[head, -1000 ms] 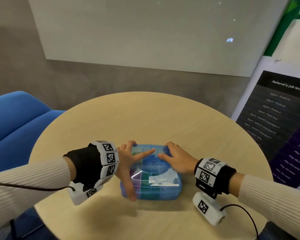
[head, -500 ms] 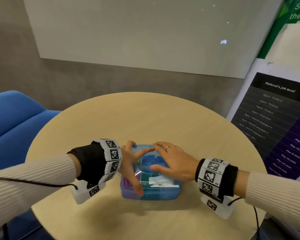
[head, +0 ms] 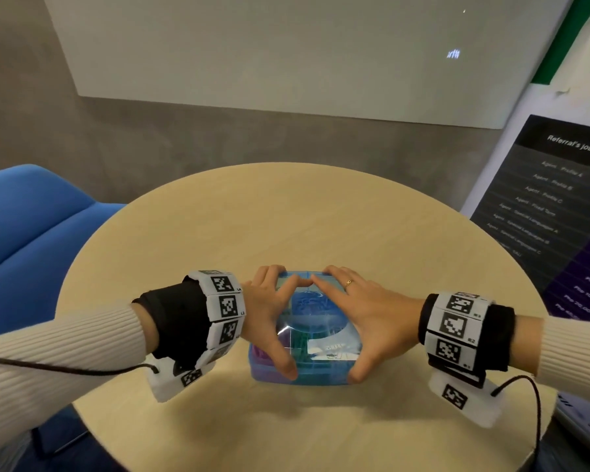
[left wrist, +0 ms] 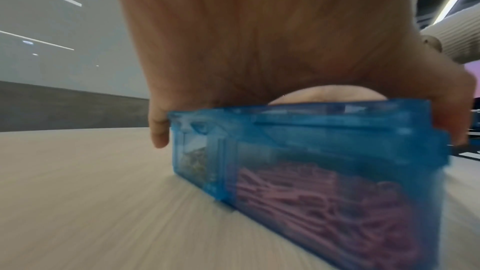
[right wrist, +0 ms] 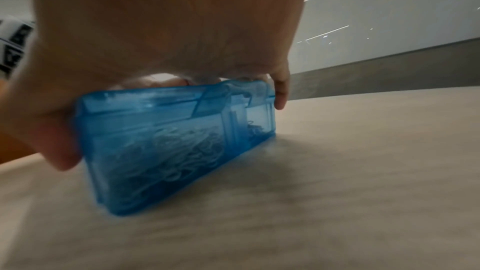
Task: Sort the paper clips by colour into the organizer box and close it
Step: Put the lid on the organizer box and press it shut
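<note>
Organizer box (head: 307, 338) (lid down) sits gripped by left hand (head: 269, 321) and right hand (head: 361, 321), fingers spread across its lid, thumbs hooked on its near wall.

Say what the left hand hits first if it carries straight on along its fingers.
Likely the right hand: the left hand lies across the organizer box lid, index finger aimed right, its tip already meeting the other index finger. Depth unclear.

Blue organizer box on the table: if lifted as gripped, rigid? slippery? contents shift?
Organizer box likely rigid: hard moulded walls. Smooth plastic, possibly slippery, though left hand and right hand grip it at opposite ends. Pink clips lie loose; they would probably slide if tilted.
</note>
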The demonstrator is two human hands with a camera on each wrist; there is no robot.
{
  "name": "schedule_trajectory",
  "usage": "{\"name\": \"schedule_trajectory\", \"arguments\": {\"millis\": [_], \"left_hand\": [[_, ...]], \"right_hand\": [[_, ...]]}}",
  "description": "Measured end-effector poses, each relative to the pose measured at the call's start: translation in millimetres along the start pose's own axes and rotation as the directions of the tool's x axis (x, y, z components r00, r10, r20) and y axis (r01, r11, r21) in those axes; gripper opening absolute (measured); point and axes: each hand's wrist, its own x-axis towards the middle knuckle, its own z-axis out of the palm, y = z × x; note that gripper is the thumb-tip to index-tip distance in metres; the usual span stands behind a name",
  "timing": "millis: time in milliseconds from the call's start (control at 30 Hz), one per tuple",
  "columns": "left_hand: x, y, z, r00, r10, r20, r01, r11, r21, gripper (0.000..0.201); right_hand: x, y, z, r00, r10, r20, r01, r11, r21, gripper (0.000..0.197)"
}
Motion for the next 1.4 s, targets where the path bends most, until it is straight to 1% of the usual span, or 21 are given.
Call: {"name": "schedule_trajectory", "arguments": {"millis": [233,333,400,500,533,567,633,667,700,733,767,800,833,867,900,1033,1100,1167,1267,1400], "left_hand": [[9,-7,13,0.993,0.045,-0.109,-0.045,0.999,0.004,0.147],[8,-10,17,0.988,0.064,-0.139,-0.071,0.997,-0.043,0.145],[6,-12,13,0.992,0.071,-0.106,-0.086,0.986,-0.145,0.142],[0,-21,-4,0.998,0.061,0.014,-0.055,0.961,-0.272,0.136],[-3,-26,-10,0.999,0.039,0.029,-0.029,0.956,-0.290,0.134],[-6,-32,-16,1.000,-0.006,0.017,0.011,0.951,-0.307,0.128],[-12,-48,-26,0.985,-0.158,-0.064,0.124,0.923,-0.365,0.100],[-16,-56,-31,0.967,-0.244,-0.079,0.193,0.895,-0.403,0.084],[-19,-63,-32,0.948,-0.313,-0.051,0.260,0.859,-0.441,0.070],[-21,-67,-33,0.936,-0.351,0.010,0.314,0.824,-0.472,0.061],[-21,-70,-31,0.928,-0.364,0.081,0.356,0.797,-0.488,0.056],[-21,-70,-28,0.921,-0.361,0.145,0.384,0.780,-0.495,0.053],[-19,-69,-23,0.915,-0.352,0.196,0.402,0.765,-0.504,0.052],[-18,-66,-17,0.911,-0.340,0.233,0.412,0.749,-0.519,0.050],[-16,-64,-11,0.908,-0.330,0.257,0.418,0.734,-0.536,0.048],[-12,-55,-2,0.903,-0.308,0.299,0.428,0.689,-0.585,0.046],[-12,-54,-4,0.899,-0.290,0.329,0.436,0.662,-0.609,0.043],[-11,-53,-10,0.895,-0.261,0.362,0.440,0.657,-0.613,0.039],[-8,-50,-19,0.887,-0.246,0.391,0.446,0.678,-0.584,0.035],[-2,-38,-31,0.879,-0.305,0.367,0.458,0.756,-0.467,0.037]], "right_hand": [[2,0,1,1.000,0.003,0.017,-0.003,0.999,0.040,0.148],[0,-1,1,1.000,0.002,0.026,-0.004,0.996,0.090,0.148],[-2,-3,-1,0.999,-0.007,0.031,0.003,0.992,0.124,0.150],[-6,-5,-9,0.998,-0.003,0.070,-0.006,0.992,0.128,0.148],[-10,-7,-15,0.997,0.008,0.081,-0.019,0.990,0.141,0.144],[-15,-6,-20,0.997,0.023,0.069,-0.035,0.984,0.175,0.139],[-24,-2,-30,0.994,0.111,-0.002,-0.106,0.953,0.283,0.125],[-27,3,-34,0.981,0.188,-0.043,-0.163,0.928,0.335,0.117],[-28,9,-36,0.959,0.277,-0.065,-0.231,0.891,0.390,0.106],[-28,14,-36,0.930,0.363,-0.047,-0.301,0.831,0.467,0.091],[-27,17,-35,0.908,0.419,0.013,-0.353,0.749,0.561,0.075],[-27,19,-33,0.892,0.441,0.101,-0.402,0.669,0.626,0.062],[-26,19,-31,0.880,0.434,0.192,-0.444,0.610,0.656,0.054],[-27,18,-29,0.868,0.418,0.267,-0.481,0.579,0.658,0.050],[-27,17,-27,0.857,0.408,0.314,-0.506,0.558,0.657,0.047],[-29,14,-27,0.809,0.410,0.421,-0.585,0.490,0.647,0.046],[-29,13,-31,0.782,0.402,0.476,-0.623,0.476,0.621,0.044],[-27,10,-35,0.770,0.388,0.506,-0.638,0.479,0.603,0.042],[-24,8,-40,0.776,0.370,0.510,-0.630,0.489,0.604,0.039],[-22,2,-43,0.800,0.363,0.477,-0.599,0.492,0.631,0.036]]}}
